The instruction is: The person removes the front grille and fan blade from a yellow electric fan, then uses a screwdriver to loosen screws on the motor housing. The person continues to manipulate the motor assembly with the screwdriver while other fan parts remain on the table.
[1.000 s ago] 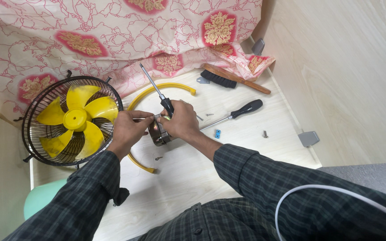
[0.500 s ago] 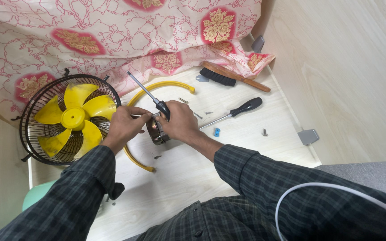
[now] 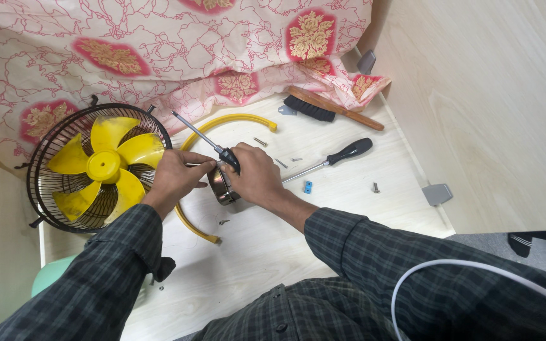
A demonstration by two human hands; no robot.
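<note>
**Screwdriver tilted lower over the motor**

The steel shaft of the screwdriver (image 3: 213,146) is leaned further left than a second ago. It is clasped with the round, shiny metal motor (image 3: 221,185) in the closed right hand (image 3: 257,173) at the pale wooden table's (image 3: 266,252) middle. The motor's thin shaft is pinched by the left hand (image 3: 175,177), beside the yellow plastic fan (image 3: 99,165)
</note>
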